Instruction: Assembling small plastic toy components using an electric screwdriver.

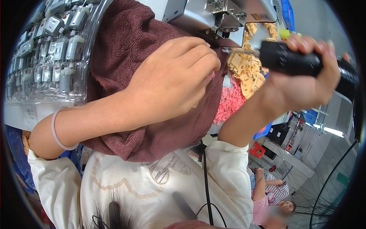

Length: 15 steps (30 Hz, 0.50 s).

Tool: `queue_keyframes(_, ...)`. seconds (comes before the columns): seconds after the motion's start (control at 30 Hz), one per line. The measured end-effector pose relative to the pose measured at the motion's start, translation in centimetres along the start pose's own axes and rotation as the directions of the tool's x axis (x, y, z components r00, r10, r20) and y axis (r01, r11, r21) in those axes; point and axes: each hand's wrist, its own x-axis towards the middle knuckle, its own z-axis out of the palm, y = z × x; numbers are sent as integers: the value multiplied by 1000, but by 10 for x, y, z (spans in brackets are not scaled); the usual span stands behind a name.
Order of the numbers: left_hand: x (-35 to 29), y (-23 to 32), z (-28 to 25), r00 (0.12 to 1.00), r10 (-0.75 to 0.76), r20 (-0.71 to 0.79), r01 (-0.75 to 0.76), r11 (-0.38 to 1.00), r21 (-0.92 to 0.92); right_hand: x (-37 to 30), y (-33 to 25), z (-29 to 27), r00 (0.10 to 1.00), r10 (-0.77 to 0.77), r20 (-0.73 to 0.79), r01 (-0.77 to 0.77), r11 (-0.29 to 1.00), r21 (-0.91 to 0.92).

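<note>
My left hand (173,78) is closed in a pinch above a maroon towel (126,34) draped over my lap and the table edge. What its fingertips hold is mostly hidden; only a small pinkish spot shows there. My right hand (297,89), slightly blurred, grips a black electric screwdriver (289,59), fingers wrapped round its body. The thin bit points left, toward my left fingertips, and ends a short way from them. Beneath the screwdriver lie cream-yellow plastic parts (244,68), with a heap of small pink plastic pieces (230,101) nearer to me.
A clear plastic tray (87,76) holds rows of small grey motors at the left. Ahead of my hands stands a metal machine (225,17) with a bracket. A black cable (356,129) hangs at the right. Another person (267,191) sits farther off at the lower right.
</note>
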Motion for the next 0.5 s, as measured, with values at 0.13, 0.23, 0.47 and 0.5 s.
queue_keyframes(0.13, -4, -3, -5, 1000, -16, -6, 16, 1000, 25, -15, -24, -12, 974, 186, 130, -207, 962, 176)
queue_keyframes(0.23, 0, -1, -3, 1000, -12, 14, 11, 1000, 28, -31, -21, -15, 993, 113, 44, -113, 994, -3)
queue_keyframes(0.47, -1, 1, -2, 1000, -15, 17, 14, 1000, 18, -40, -16, -9, 999, 46, 29, -44, 997, -71)
queue_keyframes(0.5, -1, 0, 0, 1000, -13, 10, 13, 1000, 20, -42, -14, -9, 999, 38, 26, -36, 996, -80)
